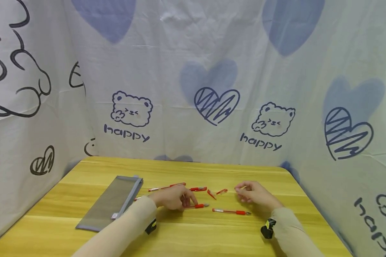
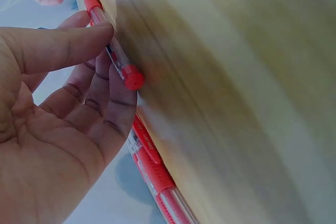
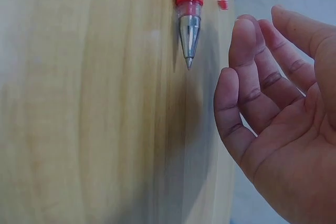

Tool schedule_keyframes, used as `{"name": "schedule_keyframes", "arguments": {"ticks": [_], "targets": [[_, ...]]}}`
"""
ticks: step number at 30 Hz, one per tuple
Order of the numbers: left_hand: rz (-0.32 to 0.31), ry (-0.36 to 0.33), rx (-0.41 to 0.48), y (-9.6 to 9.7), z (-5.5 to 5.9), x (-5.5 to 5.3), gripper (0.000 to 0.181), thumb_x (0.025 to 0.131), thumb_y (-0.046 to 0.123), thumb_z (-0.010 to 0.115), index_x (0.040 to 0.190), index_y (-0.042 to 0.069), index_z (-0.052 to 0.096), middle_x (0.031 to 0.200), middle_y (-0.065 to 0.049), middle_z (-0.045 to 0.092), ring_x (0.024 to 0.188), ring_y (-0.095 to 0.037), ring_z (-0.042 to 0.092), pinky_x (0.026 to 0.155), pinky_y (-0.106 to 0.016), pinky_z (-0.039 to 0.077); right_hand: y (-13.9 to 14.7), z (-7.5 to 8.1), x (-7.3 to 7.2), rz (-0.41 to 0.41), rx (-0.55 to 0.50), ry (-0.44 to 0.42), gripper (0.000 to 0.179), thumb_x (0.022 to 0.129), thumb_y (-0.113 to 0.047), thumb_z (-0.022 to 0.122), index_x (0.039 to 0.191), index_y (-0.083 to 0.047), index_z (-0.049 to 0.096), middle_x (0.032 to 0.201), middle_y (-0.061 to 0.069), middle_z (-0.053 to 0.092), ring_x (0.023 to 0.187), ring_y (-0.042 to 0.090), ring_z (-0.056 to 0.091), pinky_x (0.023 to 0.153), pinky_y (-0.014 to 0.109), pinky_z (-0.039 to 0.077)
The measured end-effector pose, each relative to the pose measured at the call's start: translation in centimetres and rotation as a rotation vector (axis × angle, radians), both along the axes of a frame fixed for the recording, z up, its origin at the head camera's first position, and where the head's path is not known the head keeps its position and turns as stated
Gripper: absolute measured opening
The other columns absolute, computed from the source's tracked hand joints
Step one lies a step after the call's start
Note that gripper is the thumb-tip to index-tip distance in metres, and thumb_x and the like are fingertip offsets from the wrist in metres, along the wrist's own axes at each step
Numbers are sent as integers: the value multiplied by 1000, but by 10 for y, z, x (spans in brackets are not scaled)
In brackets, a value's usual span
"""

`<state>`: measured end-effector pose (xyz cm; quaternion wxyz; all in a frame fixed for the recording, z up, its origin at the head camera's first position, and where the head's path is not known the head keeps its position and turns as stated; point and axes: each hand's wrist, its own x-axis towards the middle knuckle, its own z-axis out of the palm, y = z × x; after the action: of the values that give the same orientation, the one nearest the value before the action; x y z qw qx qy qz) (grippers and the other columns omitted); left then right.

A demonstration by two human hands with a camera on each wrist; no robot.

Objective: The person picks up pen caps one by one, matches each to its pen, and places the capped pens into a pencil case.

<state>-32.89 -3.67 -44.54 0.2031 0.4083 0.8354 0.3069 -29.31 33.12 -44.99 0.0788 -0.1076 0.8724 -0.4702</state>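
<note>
Pen (image 2: 119, 56) between left fingers (image 2: 121, 111)

Curtained tabletop booth; room type can't be told.
Yellow wood-grain table (image 1: 196, 235) is enclosed on three sides by hanging white fabric (image 1: 167, 71), printed with blue hearts (image 1: 284, 25), cartoon bears (image 1: 132, 110), "happy" lettering (image 1: 126, 133).

Left hand (image 1: 173, 198) pinching; right hand (image 1: 254, 195) relaxed (loosely curled).

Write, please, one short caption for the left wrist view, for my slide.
Left hand pinches a red pen at a wood-grain tabletop, with another red pen nearby.
</note>
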Motion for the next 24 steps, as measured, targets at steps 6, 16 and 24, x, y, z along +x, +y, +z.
{"name": "schedule_keyframes", "arguments": {"ticks": [6,16,24], "targets": [[14,-28,17,-3,-3,8,44,90,-18,68,121,12,79,101,-9,73,85,-12,62,75,-24,52,-7,-6,-8,16,56,8,30,109,-17,64,124,8,66,95,15,76,76,16,69,64,26,54],[5,-1,23,-7,-1,17,45,88,-20,68,120,11,79,99,-10,73,80,-10,61,73,-23,51,-18,-7,-17,47,87,16,25,108,-16,64,123,5,65,92,15,76,72,17,67,63,26,52],[-2,-23,24,-12,3,22,46,86,-22,67,116,11,79,97,-13,73,79,-11,61,72,-21,50,-22,-7,-24,75,63,-11,26,106,-10,67,123,9,64,93,16,75,73,16,67,70,29,59]]}}
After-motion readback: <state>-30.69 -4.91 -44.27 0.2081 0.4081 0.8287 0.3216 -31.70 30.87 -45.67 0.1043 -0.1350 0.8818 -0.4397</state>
